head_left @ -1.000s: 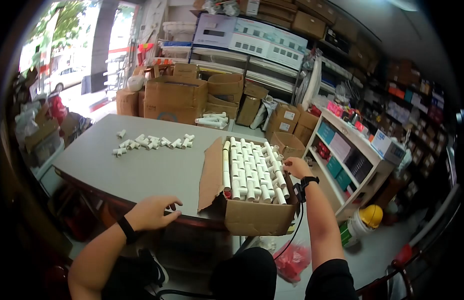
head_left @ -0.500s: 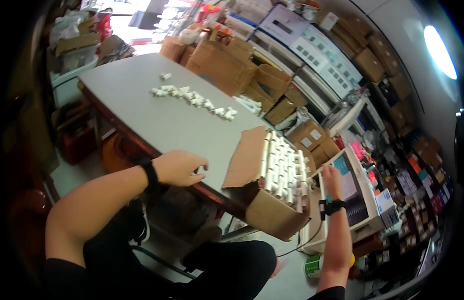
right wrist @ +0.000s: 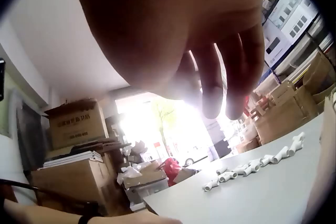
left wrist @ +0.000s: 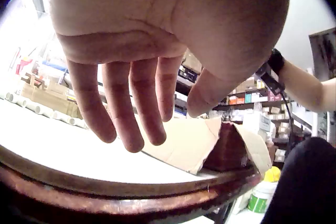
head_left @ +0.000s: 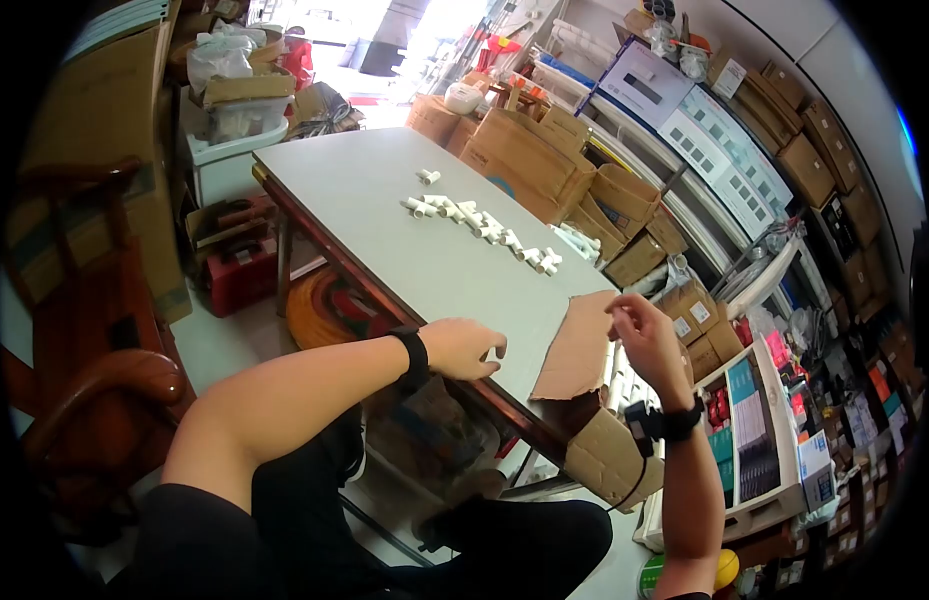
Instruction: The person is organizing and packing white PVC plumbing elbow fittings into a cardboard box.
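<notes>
My left hand (head_left: 459, 348) hovers by the near edge of the table, its fingers loosely bent and holding nothing. Above the opened cardboard box (head_left: 609, 455), my right hand (head_left: 649, 340) is raised beside the box flap (head_left: 576, 345). In the right wrist view no object shows at the fingers (right wrist: 212, 87). White pipe fittings (head_left: 622, 385) fill the box in rows, partly hidden behind my right hand and wrist. A loose line of white tee fittings (head_left: 481, 222) lies farther back on the grey table (head_left: 384, 190), with one fitting (head_left: 428, 177) apart from the rest.
Large cardboard cartons (head_left: 524, 155) stand behind the table. To the right is a white shelf unit (head_left: 774, 500) with boxed goods. A wooden chair (head_left: 94, 390) is at the left, and a red case (head_left: 239, 275) sits on the floor beside the table.
My right hand has come from the box's far right side to above the box, near its flap. The left hand stays by the table edge. The head view has swung and tilted.
</notes>
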### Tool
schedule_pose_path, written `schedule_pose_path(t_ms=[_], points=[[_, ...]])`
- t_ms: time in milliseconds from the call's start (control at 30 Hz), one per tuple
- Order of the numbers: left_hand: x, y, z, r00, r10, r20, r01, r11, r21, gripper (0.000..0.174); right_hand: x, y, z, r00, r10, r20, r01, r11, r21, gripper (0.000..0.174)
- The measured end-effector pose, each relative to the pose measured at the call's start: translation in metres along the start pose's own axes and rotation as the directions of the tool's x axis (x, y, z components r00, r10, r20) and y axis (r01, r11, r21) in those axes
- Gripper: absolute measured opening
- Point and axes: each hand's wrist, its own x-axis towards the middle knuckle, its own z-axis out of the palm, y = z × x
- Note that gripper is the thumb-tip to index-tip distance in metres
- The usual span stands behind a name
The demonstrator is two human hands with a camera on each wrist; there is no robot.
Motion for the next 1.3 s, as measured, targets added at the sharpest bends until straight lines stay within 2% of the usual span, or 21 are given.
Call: schedule_pose_path(t_ms=[33,67,200,267,367,400,433,500,533,633,667,867,967,1000,1100,1167,1233,1300], points=[[0.003,-0.002,-0.005,1.0,0.002,-0.017,-0.002,1.0,-0.024,0.029,0.009,-0.003,0.009,1.0,-0.02,-0.006,0.02,1.0,0.024,0.019],[0.007,-0.004,-0.012,0.998,-0.011,-0.061,0.007,0.998,-0.061,0.029,0.018,-0.004,0.015,1.0,0.014,0.008,-0.013,0.999,-0.032,0.026],[0.028,-0.019,-0.039,0.962,-0.06,-0.266,0.01,0.982,-0.186,0.03,0.06,0.019,0.038,0.99,0.109,0.084,-0.104,0.993,-0.06,0.027],[0.041,-0.034,-0.05,0.923,-0.123,-0.366,0.03,0.968,-0.249,0.029,0.073,0.033,0.053,0.991,0.117,0.069,-0.12,0.992,0.036,0.027],[0.07,-0.073,-0.06,0.888,-0.242,-0.391,0.103,0.934,-0.343,0.026,0.097,0.049,0.067,0.976,0.182,0.123,-0.196,0.973,0.121,0.027],[0.078,-0.083,-0.068,0.885,-0.338,-0.32,0.204,0.899,-0.387,0.023,0.106,0.053,0.072,0.966,0.21,0.147,-0.233,0.96,0.154,0.027],[0.087,-0.098,-0.074,0.901,-0.344,-0.263,0.244,0.905,-0.347,0.028,0.114,0.057,0.079,0.955,0.239,0.173,-0.27,0.944,0.187,0.027],[0.106,-0.125,-0.081,0.923,-0.359,-0.14,0.316,0.913,-0.257,0.038,0.132,0.069,0.093,0.939,0.284,0.196,-0.32,0.928,0.189,0.038],[0.107,-0.122,-0.086,0.865,-0.497,-0.067,0.402,0.768,-0.498,0.047,0.143,0.077,0.1,0.925,0.304,0.227,-0.35,0.914,0.205,0.041],[0.129,-0.13,-0.086,0.751,-0.657,-0.061,0.454,0.582,-0.675,0.057,0.165,0.093,0.122,0.894,0.349,0.283,-0.414,0.883,0.221,0.047],[0.134,-0.136,-0.087,0.772,-0.634,-0.036,0.432,0.565,-0.703,0.067,0.172,0.097,0.131,0.88,0.37,0.297,-0.442,0.868,0.228,0.047],[0.184,-0.182,-0.066,0.779,-0.624,0.06,0.47,0.517,-0.716,0.069,0.21,0.125,0.187,0.814,0.443,0.375,-0.554,0.787,0.272,0.054],[0.206,-0.201,-0.057,0.762,-0.637,0.114,0.506,0.476,-0.719,0.067,0.231,0.144,0.217,0.833,0.431,0.348,-0.525,0.814,0.248,0.056],[0.211,-0.206,-0.056,0.762,-0.637,0.12,0.511,0.476,-0.716,0.067,0.238,0.155,0.229,0.876,0.392,0.281,-0.461,0.853,0.245,0.052],[0.218,-0.217,-0.054,0.752,-0.646,0.132,0.53,0.473,-0.704,0.067,0.278,0.231,0.277,0.922,0.298,0.249,-0.347,0.919,0.185,0.043],[0.221,-0.221,-0.055,0.752,-0.639,0.164,0.542,0.457,-0.705,0.067,0.287,0.238,0.292,0.929,0.315,0.197,-0.35,0.918,0.185,0.041],[0.228,-0.232,-0.052,0.76,-0.631,0.158,0.522,0.447,-0.727,0.066,0.291,0.225,0.293,0.909,0.371,0.19,-0.403,0.898,0.175,0.053],[0.232,-0.235,-0.049,0.767,-0.623,0.153,0.497,0.427,-0.756,0.065,0.285,0.207,0.288,0.914,0.37,0.165,-0.396,0.902,0.172,0.051]])
